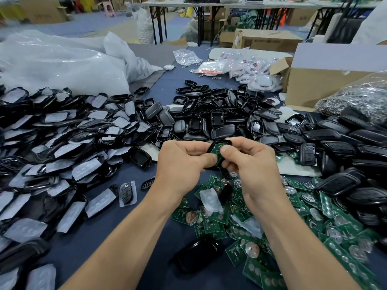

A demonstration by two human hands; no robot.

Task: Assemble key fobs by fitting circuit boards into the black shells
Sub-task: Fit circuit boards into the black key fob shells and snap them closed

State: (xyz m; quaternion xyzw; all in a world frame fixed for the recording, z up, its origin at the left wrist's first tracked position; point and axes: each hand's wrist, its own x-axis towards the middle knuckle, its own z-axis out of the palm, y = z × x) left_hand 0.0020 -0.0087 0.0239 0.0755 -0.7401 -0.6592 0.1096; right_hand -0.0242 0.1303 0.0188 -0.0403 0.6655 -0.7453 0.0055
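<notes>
Left hand (pixel 184 158) and right hand (pixel 249 162) both pinch black shell (pixel 219 142) with green circuit board (pixel 217 151) seated inside, above worktop (pixel 129 222). Loose boards (pixel 293 216) below right, shell heap (pixel 209 114) beyond; bare strip under left forearm.

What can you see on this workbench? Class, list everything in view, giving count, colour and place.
held shell: one, black, between both hands
circuit board: one, green, in the held shell
loose boards: many, green, near right
open shells: heap, black, centre
film-covered shells: heap, black and white, left
closed fobs: heap, black, right
plastic sacks: at least two, whitish, far left
cardboard box: one, brown, far right
table: one, dark blue cover, under everything
left hand: grips held shell
right hand: grips held shell, thumb on circuit board
</notes>
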